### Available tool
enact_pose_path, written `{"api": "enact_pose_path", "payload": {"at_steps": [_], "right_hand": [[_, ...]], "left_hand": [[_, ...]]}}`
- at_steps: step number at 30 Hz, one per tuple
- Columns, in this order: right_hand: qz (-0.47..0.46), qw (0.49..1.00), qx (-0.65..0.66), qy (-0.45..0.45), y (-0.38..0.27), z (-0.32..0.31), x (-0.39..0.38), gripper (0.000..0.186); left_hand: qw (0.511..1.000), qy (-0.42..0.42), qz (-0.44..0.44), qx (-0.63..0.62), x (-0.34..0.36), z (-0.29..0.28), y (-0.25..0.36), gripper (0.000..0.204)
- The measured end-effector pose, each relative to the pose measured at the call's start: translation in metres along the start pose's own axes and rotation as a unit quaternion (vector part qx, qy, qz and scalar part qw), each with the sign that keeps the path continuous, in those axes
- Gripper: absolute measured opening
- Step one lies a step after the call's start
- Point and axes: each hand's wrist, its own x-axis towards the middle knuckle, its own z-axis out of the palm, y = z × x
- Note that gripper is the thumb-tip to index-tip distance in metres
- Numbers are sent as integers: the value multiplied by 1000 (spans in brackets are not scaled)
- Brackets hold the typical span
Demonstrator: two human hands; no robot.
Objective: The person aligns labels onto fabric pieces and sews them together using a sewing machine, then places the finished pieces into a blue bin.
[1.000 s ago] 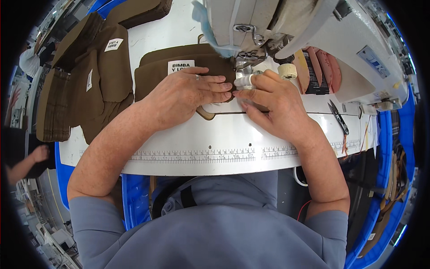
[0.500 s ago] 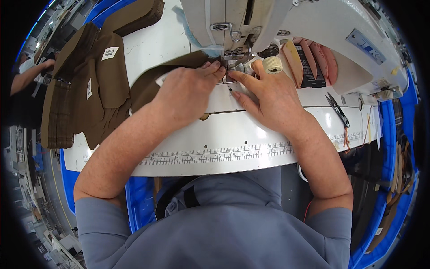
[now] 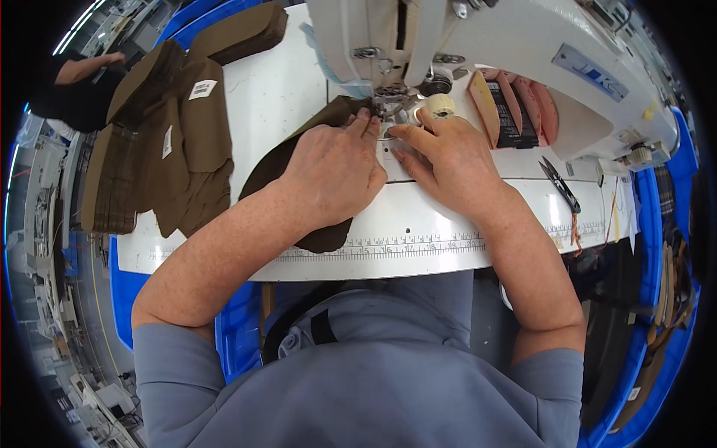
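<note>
My left hand (image 3: 334,168) is closed on a dark brown fabric piece (image 3: 278,166), its index and middle fingertips pressing close to the sewing machine's presser foot (image 3: 393,104). The fabric curves out to the left and shows again below my wrist; its part under the hand is hidden. To the right of the foot, my right hand (image 3: 453,160) rests on the machine bed, open, with thumb and index finger apart. Its fingertips are close to the needle area, near a cream round knob (image 3: 442,106). The needle tip cannot be made out.
Stacked brown fabric pieces (image 3: 202,134) with white labels lie at the left. Beneath the machine arm (image 3: 523,37) sit pink curved pieces (image 3: 536,104). Thread snips (image 3: 560,184) lie right of my right hand. Blue bins (image 3: 644,373) flank the table. Another person (image 3: 78,86) is at far left.
The brown fabric has swung round, and its end now shows below my left wrist. My left hand has turned and shifted slightly right. My right hand stays nearly in place.
</note>
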Motion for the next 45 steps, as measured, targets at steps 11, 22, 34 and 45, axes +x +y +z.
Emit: {"api": "enact_pose_path", "payload": {"at_steps": [11, 22, 34, 45], "right_hand": [[-87, 994, 26, -54, -25, -12, 17, 46], [-79, 994, 18, -67, -24, -10, 14, 42], [-74, 995, 42, -56, -25, -10, 16, 39], [-30, 998, 46, -13, -22, -11, 6, 36]], "left_hand": [[984, 132, 14, 116, 24, -17, -38, 11], [1000, 3, -6, 22, 32, -12, -49, 29], [999, 32, 15, -4, -11, -17, -64, 56], [997, 19, -38, -64, -46, 4, -38, 92]]}}
